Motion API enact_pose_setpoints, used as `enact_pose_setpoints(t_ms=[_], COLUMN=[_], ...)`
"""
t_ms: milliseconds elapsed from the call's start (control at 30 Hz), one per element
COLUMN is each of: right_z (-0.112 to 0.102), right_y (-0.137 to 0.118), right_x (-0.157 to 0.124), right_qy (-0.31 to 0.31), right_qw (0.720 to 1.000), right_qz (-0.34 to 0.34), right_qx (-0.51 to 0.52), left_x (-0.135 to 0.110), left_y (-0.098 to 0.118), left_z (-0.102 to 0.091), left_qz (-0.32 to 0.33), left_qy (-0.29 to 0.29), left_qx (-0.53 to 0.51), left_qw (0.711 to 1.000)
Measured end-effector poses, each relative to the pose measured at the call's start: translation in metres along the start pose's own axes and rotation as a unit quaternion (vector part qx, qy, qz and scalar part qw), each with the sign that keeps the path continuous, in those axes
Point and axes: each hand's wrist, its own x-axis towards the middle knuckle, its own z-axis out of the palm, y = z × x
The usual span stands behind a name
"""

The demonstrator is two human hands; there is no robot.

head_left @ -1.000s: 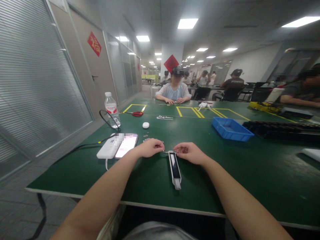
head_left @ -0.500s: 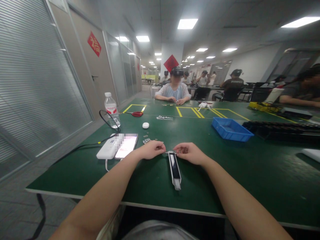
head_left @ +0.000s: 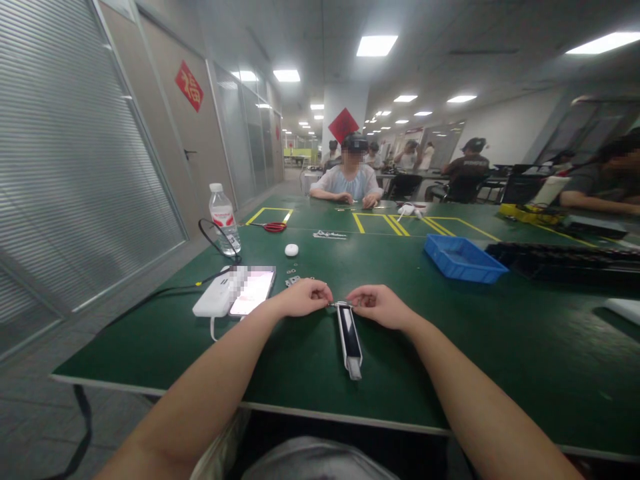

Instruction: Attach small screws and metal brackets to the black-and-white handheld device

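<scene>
Fingers (head_left: pixel 320 292) of my left hand (head_left: pixel 300 298): drawn together, thumb against forefinger, pinched on a small metal piece (head_left: pixel 334 304) at the far end of the narrow bar (head_left: pixel 349 337). Right hand (head_left: pixel 379 306): fingers curled shut against that same end from the other side; whether they grip the bar or the piece, I cannot tell. The bar lies flat on the green table (head_left: pixel 450 347) between my forearms, its long axis pointing away from me and its silvery near end free.

Handling, as I judge it: the bar looks rigid, light and smooth-faced, so it should slide easily; it is best held across its narrow sides, near the end. The metal piece is tiny and hard, and only fingertips can hold it. Loose washers (head_left: pixel 293 272) lie beyond, a phone (head_left: pixel 254 291) to the left.
</scene>
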Motion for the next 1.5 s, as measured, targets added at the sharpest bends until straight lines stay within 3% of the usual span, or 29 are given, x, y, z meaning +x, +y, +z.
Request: enact_pose_setpoints(t_ms=[167,1033,1500], right_z=[0.0,0.001,0.0], right_y=[-0.003,0.004,0.004], right_x=[0.0,0.001,0.001], right_qy=[-0.002,0.001,0.001], right_qw=[1.0,1.0,1.0], right_qz=[0.005,-0.009,-0.009], right_qx=[0.005,0.018,0.015], left_x=[-0.004,-0.003,-0.003], left_y=[0.005,0.015,0.015], left_z=[-0.006,0.004,0.004], left_qz=[0.005,0.051,0.052], left_qy=[-0.015,0.045,0.034], left_qx=[0.031,0.087,0.108], left_qw=[0.999,0.994,0.992])
